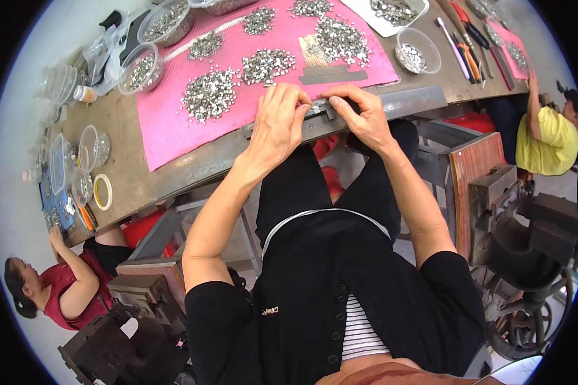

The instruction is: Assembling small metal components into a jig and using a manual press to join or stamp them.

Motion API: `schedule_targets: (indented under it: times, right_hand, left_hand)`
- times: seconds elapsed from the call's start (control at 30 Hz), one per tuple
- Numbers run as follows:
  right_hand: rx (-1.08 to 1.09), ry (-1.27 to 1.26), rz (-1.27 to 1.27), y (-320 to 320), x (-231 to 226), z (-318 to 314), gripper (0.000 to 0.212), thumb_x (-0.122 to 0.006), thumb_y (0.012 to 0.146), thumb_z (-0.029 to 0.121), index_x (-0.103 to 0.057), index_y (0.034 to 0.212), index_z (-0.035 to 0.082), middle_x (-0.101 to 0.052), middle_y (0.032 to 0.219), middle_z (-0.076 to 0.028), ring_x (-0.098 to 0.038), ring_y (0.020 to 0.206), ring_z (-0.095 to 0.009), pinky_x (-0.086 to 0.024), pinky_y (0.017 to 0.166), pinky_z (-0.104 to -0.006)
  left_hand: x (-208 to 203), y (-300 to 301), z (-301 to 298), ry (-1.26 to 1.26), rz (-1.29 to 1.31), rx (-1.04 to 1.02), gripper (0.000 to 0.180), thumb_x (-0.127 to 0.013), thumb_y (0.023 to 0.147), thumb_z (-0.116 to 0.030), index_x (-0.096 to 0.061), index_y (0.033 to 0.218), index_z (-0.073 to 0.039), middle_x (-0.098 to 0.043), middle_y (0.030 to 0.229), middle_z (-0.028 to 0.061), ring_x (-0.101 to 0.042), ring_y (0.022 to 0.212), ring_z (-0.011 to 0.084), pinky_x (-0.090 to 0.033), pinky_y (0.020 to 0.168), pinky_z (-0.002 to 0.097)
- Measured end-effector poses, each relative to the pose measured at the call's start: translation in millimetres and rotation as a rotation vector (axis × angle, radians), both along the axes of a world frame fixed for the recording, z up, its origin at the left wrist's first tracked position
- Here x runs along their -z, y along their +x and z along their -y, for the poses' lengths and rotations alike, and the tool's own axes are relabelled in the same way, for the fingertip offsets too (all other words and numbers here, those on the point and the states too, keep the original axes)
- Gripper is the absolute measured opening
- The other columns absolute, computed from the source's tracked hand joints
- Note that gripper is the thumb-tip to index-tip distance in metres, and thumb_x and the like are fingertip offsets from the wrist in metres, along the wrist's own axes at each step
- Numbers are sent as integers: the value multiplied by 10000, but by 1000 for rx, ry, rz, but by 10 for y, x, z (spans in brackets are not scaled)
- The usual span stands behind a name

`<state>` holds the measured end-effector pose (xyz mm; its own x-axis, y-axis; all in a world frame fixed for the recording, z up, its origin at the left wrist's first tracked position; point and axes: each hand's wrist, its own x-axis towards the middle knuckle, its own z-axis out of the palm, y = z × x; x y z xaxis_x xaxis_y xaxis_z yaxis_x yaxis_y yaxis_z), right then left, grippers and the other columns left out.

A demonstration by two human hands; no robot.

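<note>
My left hand point(278, 122) is closed at the table's near edge, thumb and fingertips pinched together beside a small dark metal fixture point(325, 115). What the pinch holds is too small to make out. My right hand point(364, 120) bends over the fixture's right side, with index finger and thumb drawn close together at its top. Whatever lies between them cannot be made out. Just beyond my hands a pink mat point(167, 138) carries several heaps of small silvery metal pieces, including a near left heap point(209, 95) and a right heap point(341, 42). A flat grey strip point(334, 75) rests on the mat.
Clear plastic tubs of metal pieces stand on the table, one tub point(438, 59) right of the mat. Pliers point(472, 64) and other hand tools lie farther right. Co-workers sit at both sides, one in a yellow shirt point(549, 141), one in a red top point(77, 292). Machines stand behind.
</note>
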<state>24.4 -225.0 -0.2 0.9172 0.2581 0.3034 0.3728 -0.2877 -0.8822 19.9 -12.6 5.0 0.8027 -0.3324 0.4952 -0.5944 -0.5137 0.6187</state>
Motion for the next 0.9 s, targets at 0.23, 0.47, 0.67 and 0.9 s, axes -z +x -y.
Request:
schedule_targets:
  times: [0.23,0.47,0.67,0.9]
  right_hand:
    - [28,-22,38,10,8,-5,134,-643,960,58,-728,1044,-1,-732,990,-82,-671,923,-151,-518,844,-292]
    - [53,-28,72,-22,30,0,117,-643,939,32,-719,1017,-11,-727,963,-82,-674,864,-155,-519,781,-290]
    - [43,-21,100,-18,16,0,117,-639,940,36,-715,1013,-14,-726,956,-97,-682,869,-177,-521,786,-299]
    - [21,-41,80,8,5,7,111,-640,938,36,-708,1009,-18,-722,964,-105,-685,874,-188,-522,790,-300]
  left_hand:
    - [-9,-18,32,55,86,-29,131,-669,853,-34,-590,958,-39,-572,904,111,-553,881,316,-418,787,425]
    - [5,-107,79,117,265,-92,151,-711,835,-29,-623,958,-32,-626,940,128,-595,870,322,-470,799,426]
    - [18,-109,95,72,225,-104,160,-718,821,-13,-626,952,-25,-633,927,126,-603,864,317,-487,783,415]
    - [-43,-144,10,129,251,-94,203,-767,796,-69,-688,982,-49,-674,957,91,-619,889,293,-487,879,451]
